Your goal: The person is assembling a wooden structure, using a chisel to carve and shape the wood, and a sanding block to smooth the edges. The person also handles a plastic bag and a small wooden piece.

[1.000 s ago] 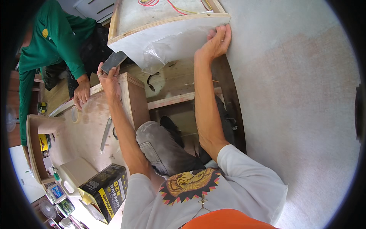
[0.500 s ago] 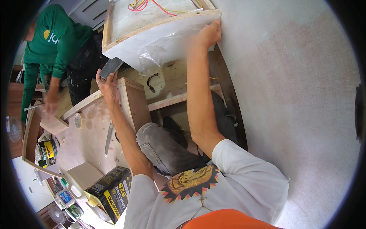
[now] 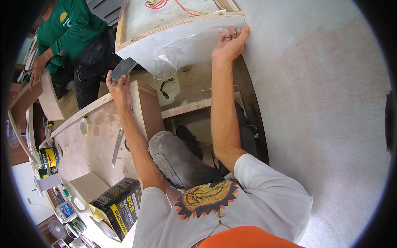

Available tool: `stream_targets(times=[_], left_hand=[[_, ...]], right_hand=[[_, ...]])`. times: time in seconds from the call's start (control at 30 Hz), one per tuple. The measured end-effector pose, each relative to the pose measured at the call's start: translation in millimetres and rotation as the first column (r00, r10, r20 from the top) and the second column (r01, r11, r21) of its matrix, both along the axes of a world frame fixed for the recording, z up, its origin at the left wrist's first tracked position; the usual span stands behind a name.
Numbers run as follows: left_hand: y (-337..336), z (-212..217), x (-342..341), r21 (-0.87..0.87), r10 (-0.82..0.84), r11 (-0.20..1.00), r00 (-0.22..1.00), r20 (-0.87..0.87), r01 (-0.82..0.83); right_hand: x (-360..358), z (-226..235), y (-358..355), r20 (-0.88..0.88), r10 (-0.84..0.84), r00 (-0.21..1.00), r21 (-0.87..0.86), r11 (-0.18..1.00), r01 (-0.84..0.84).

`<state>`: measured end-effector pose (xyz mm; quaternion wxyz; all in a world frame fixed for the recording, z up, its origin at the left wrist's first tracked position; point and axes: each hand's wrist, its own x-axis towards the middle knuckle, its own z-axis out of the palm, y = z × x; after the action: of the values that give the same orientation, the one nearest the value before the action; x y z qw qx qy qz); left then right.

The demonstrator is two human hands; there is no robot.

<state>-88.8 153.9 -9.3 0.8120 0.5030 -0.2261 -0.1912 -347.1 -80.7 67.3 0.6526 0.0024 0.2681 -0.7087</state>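
Observation:
My left hand holds a flat dark grey rectangular block between thumb and fingers. It is beside the corner of a plywood box and close to the lower left corner of a curved white panel. At the panel's right end, my right hand is closed, palm up, with curled fingers gripping a sheet of clear plastic film. The film runs across the panel's face and hangs crumpled below its middle. The panel fronts a wooden box frame.
Red and yellow wires lie inside the frame. On the plywood surface to the left are a tape roll, a saw blade and a black-and-yellow carton. A co-worker in green handles a curved wooden piece. A large pale panel stands right.
My right hand has shifted slightly right and turned so its fingers show. The block stays in my left hand. The co-worker has moved, and the curved wooden piece has shifted left and up.

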Motion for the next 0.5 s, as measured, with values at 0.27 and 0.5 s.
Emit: stream_targets(times=[0.27,0.5], left_hand=[[-2,1,-3,-0.017,0.001,1.000,1.000,-0.002,-0.001],[-2,2,-2,0.003,0.001,1.000,1.000,0.010,-0.001]], right_hand=[[4,-31,-17,-0.305,0.043,0.951,-0.109,0.991,-0.080],[-5,-66,4,-0.274,0.087,0.958,-0.068,0.992,-0.110]])
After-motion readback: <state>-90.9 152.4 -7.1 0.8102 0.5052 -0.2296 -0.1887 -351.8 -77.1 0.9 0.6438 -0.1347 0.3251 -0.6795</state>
